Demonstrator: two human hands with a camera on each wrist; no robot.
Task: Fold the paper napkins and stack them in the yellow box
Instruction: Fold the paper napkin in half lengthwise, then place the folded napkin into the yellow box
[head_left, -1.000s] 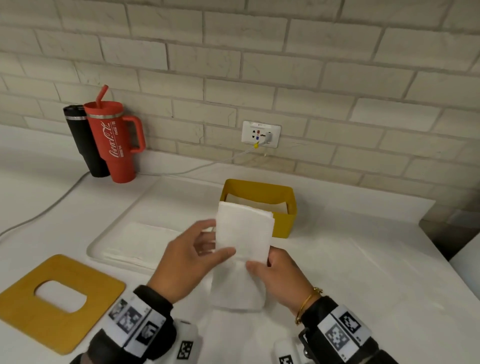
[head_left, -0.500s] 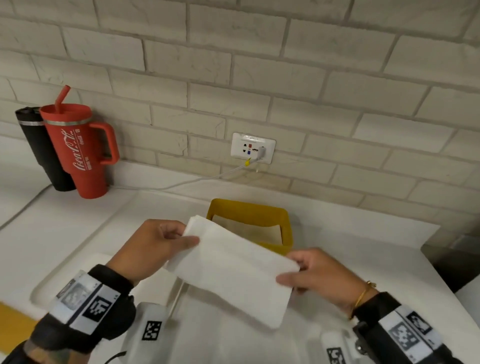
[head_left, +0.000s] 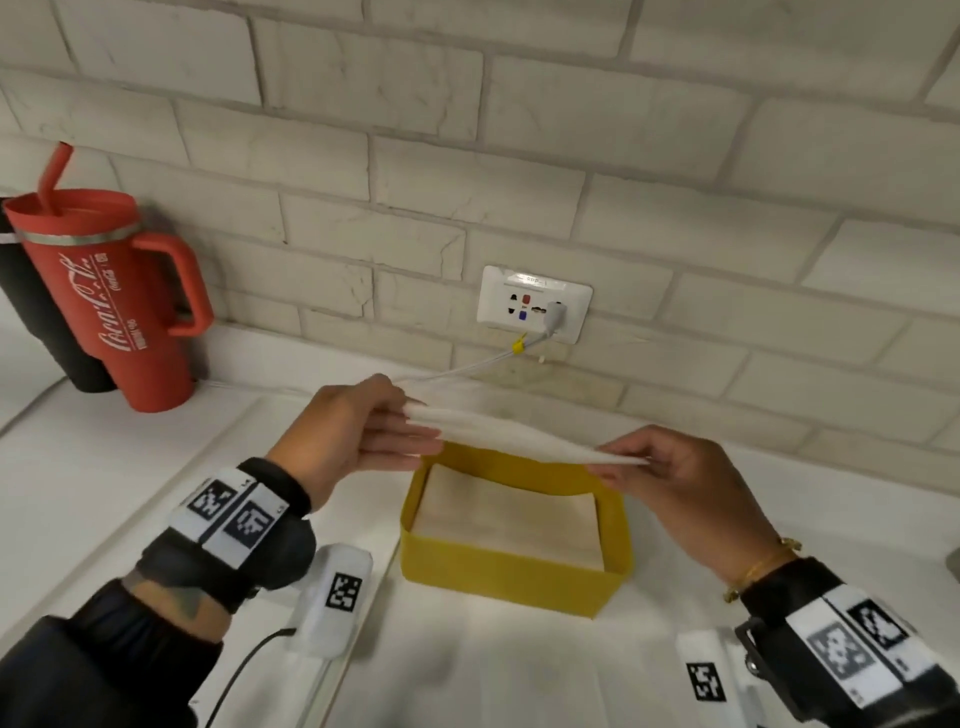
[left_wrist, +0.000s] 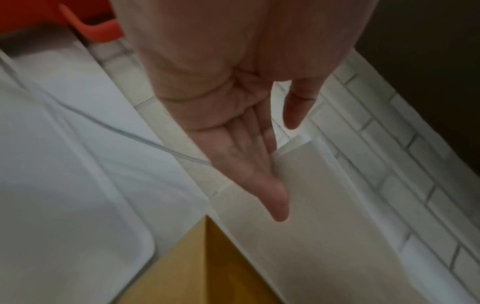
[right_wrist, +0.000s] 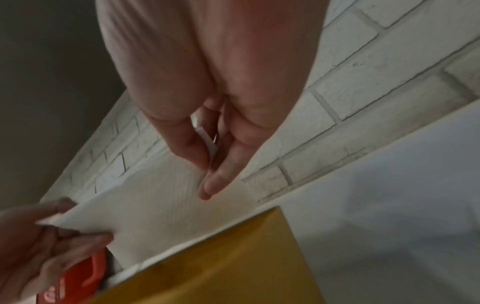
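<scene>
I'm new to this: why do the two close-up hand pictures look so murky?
Both wrist views are dim and motion-blurred, the left hand and right hand looming soft; the head view is brighter and sharper, showing napkin over yellow box, with bent brick lines.

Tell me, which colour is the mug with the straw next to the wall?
The mug is red with white lettering; the head view shows it best.

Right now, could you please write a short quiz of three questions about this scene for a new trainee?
1. True or false: the yellow box already holds folded napkins.
2. Which hand holds the folded napkin? A) left hand only B) right hand only C) both
3. Fill in: the napkin is held just ___ the box.

Key: 1 true; 2 C; 3 above.
</scene>
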